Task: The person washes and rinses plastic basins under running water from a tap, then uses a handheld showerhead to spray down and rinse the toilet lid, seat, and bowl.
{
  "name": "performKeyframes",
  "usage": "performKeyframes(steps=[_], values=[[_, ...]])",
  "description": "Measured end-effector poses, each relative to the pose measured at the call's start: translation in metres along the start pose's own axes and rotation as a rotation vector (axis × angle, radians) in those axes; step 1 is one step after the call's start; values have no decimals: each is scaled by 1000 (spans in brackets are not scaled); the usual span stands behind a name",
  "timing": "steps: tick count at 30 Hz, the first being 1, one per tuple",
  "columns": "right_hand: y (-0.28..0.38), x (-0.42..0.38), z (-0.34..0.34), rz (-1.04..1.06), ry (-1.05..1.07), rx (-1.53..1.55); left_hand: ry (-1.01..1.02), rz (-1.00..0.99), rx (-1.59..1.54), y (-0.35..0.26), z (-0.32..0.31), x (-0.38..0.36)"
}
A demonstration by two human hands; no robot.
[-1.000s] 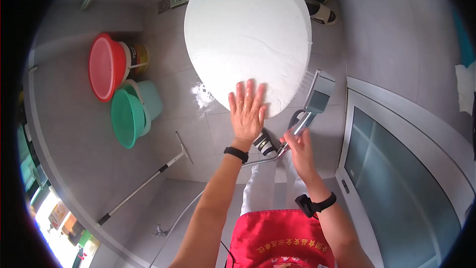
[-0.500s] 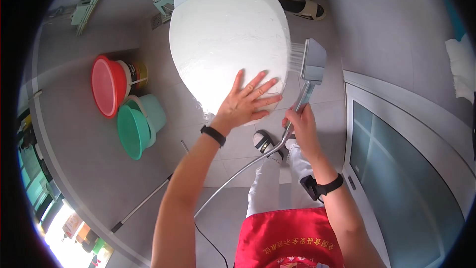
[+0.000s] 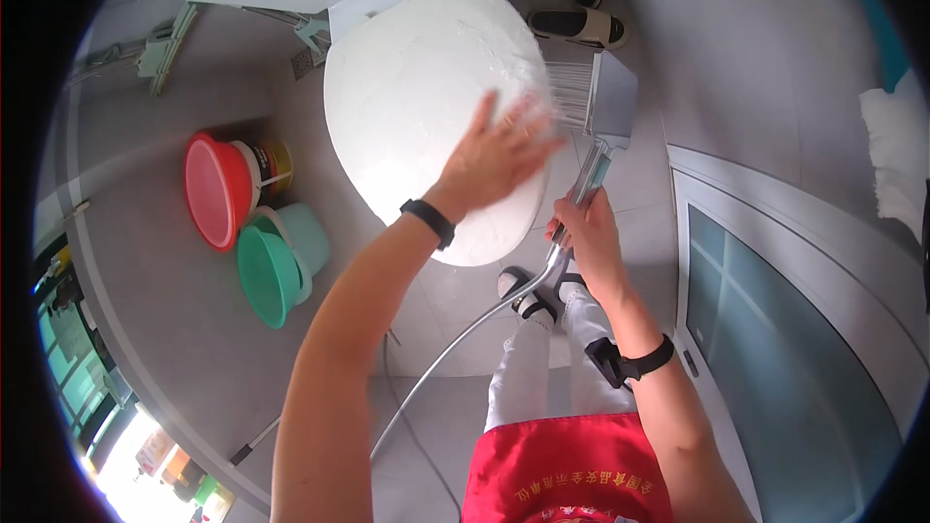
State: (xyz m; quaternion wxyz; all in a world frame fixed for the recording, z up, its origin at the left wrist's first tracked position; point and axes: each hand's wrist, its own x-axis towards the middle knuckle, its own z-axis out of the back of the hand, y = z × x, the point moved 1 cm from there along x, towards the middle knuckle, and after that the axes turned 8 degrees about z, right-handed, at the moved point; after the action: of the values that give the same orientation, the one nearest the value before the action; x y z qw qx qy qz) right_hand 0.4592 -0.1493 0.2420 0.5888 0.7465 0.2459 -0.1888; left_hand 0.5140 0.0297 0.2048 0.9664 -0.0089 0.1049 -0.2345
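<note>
A white toilet lid [image 3: 417, 107], lowered and wet, fills the upper middle of the view. Over its right half my left hand [image 3: 499, 155] lies with fingers spread, the fingertips smeared by motion. My right hand [image 3: 589, 232] is wrapped round the handle of a grey and chrome shower head [image 3: 614, 102]. Jets of water [image 3: 572, 95] shoot leftward from it onto the lid's right edge. From the handle's lower end a silver hose [image 3: 455, 344] curves down to the left.
At the left wall stand a red basin [image 3: 217, 192], a green basin [image 3: 267, 276] and buckets. Slippers [image 3: 581, 27] lie at the top right. A white-framed door [image 3: 775, 358] with frosted panes is at the right. My feet in sandals [image 3: 528, 295] stand below the toilet.
My left hand has moved up and slightly right across the lid. The shower head sits a little higher, its water reaching farther up the lid's edge. The whole view has shifted slightly.
</note>
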Motion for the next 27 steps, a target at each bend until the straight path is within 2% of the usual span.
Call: performKeyframes(steps=[1,4,7,11,14,18,21,25,27], values=[[1,2,-1,9,8,8,-57,-84,-166,-2,0,-5],[8,15,-9,12,24,59,-54,-214,-167,19,8,9],[20,30,-18,-9,12,48,-120,-119,-75,34,13,38],[30,49,-29,14,-7,-3,-96,21,-42,71,9,84],[39,60,-38,44,19,5,-279,236,-30,110,-4,111],[54,79,-52,77,89,34,-250,251,-12,121,-11,114],[66,87,-69,80,99,55,-344,714,-7,130,-12,119],[73,93,-84,61,128,24,-287,657,-82,160,-13,97],[69,96,-89,92,150,-5,-294,776,-74,169,-19,77]])
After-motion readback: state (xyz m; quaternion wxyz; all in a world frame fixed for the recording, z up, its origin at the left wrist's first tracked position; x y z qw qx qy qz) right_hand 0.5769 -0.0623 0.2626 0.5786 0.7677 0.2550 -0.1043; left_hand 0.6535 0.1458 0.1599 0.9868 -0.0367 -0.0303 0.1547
